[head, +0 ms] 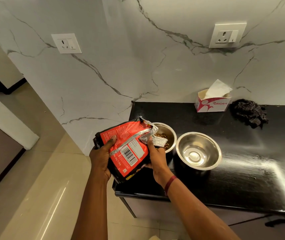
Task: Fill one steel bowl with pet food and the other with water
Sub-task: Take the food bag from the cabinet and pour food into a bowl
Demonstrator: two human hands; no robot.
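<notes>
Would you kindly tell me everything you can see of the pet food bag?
The pet food bag is a glossy red-and-black pouch with a white barcode label and silver foil lining showing at its open top. It is held tilted, mouth over the steel bowl containing kibble. The left hand grips its closed end; the right hand holds it near the mouth, thumb on the foil flap.
</notes>
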